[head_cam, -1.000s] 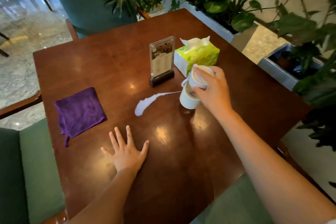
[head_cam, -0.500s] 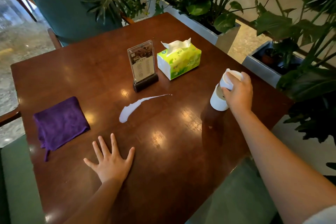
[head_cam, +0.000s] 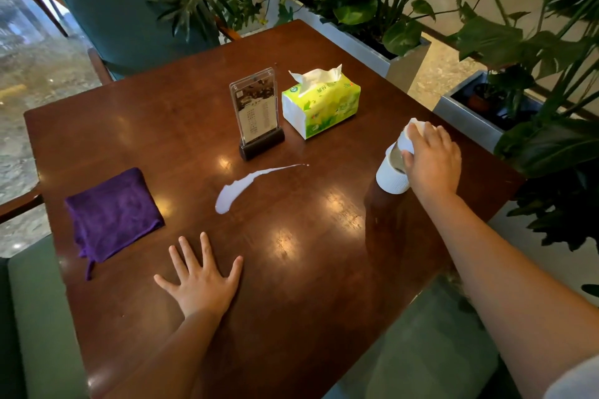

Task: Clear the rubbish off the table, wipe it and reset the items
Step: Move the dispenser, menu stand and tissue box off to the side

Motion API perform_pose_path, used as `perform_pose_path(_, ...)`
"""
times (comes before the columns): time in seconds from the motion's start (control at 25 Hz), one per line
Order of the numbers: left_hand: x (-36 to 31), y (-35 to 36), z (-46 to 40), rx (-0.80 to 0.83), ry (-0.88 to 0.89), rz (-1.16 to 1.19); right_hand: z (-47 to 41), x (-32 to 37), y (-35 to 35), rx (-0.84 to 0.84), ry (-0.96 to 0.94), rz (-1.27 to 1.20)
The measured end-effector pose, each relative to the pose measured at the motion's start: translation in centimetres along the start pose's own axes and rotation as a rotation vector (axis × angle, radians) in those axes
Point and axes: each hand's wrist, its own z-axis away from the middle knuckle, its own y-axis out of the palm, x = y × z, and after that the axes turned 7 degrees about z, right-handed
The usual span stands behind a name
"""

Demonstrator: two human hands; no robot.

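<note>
A white paper cup (head_cam: 391, 175) stands tilted near the right edge of the brown wooden table (head_cam: 291, 269). My right hand (head_cam: 432, 159) grips the cup from above, with a crumpled white tissue (head_cam: 411, 136) held at its rim. My left hand (head_cam: 202, 280) lies flat on the table near the front, fingers spread, holding nothing. A white streak of spilled liquid (head_cam: 241, 186) runs across the middle of the table. A folded purple cloth (head_cam: 111, 215) lies at the left.
An acrylic menu stand (head_cam: 257, 112) and a green tissue pack (head_cam: 321, 104) stand at the back of the table. Grey planters with leafy plants (head_cam: 366, 42) line the right side. A green chair (head_cam: 107, 6) stands behind, and green seat cushions (head_cam: 39, 317) sit at the front.
My right hand has carried the cup with the tissue from beside the menu stand to the right edge of the table. My left hand has stayed flat.
</note>
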Motion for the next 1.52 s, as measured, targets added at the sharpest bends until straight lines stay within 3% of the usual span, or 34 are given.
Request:
perform_pose_path(0.16,-0.1,-0.2,0.1,-0.011,0.006,0.006,-0.2,4.3,-1.9,-0.073,0.0,-0.13)
perform_pose_path(0.28,0.0,-0.2,-0.1,0.001,0.007,-0.003,-1.4,10.9,-3.2,-0.025,-0.162,-0.32)
perform_pose_path(0.44,0.1,0.2,-0.2,-0.031,0.003,0.018,-5.3,18.7,-4.2,0.004,-0.375,-0.376)
perform_pose_path(0.64,0.3,0.5,-0.4,-0.015,0.009,-0.015,-9.8,22.7,-2.9,0.202,-0.414,-0.348)
perform_pose_path(0.72,0.2,0.5,-0.5,-0.015,0.013,0.019,-10.8,22.8,-2.3,0.253,-0.39,-0.467)
perform_pose_path(0.84,0.3,0.8,-0.6,-0.008,0.025,0.019,-11.0,22.6,-1.8,0.191,-0.348,-0.595)
perform_pose_path(1.0,0.4,0.8,-0.5,-0.015,0.028,0.003,-10.3,22.0,-1.5,0.038,-0.316,-0.619)
perform_pose_path(1.24,0.1,0.4,-0.5,0.005,0.017,-0.005,-9.3,19.9,-2.4,-0.038,-0.384,-0.642)
perform_pose_path(1.52,-0.2,-0.9,-0.3,0.127,-0.013,-0.052,-4.2,13.5,-5.9,-0.251,-0.153,-0.751)
